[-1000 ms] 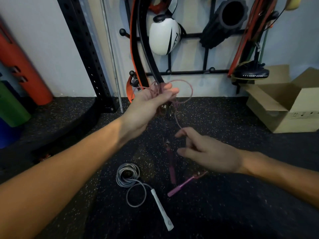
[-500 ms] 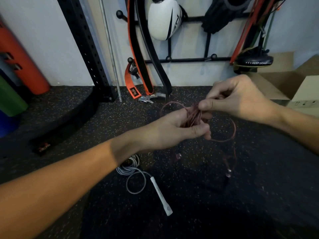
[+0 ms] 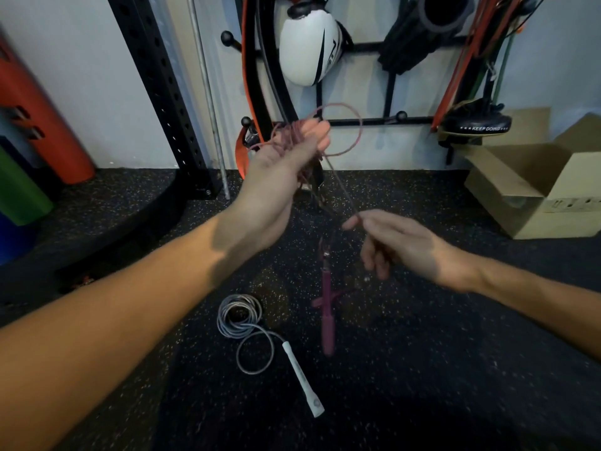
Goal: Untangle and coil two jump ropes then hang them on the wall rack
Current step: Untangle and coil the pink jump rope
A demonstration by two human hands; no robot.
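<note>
My left hand (image 3: 289,154) is raised in front of the wall and holds several loops of the pink jump rope (image 3: 349,148) wound around its fingers. One strand runs down and right to my right hand (image 3: 400,245), which pinches it between thumb and forefinger. The rope's pink handles (image 3: 327,307) dangle below, blurred, above the floor. The grey jump rope (image 3: 240,315) lies coiled on the black floor with its white handle (image 3: 300,379) stretched toward me. The black wall rack (image 3: 374,120) hangs on the wall behind my left hand.
A white boxing glove (image 3: 307,50), black and orange straps (image 3: 250,79), a foam roller and resistance bands (image 3: 461,66) hang on the rack. A black perforated upright (image 3: 162,92) stands at left beside orange and green rollers. An open cardboard box (image 3: 533,190) sits at right.
My left hand has risen with the pink coil. My right hand left the coil and dropped down to the right, drawing a strand out. The handles now dangle lower.
</note>
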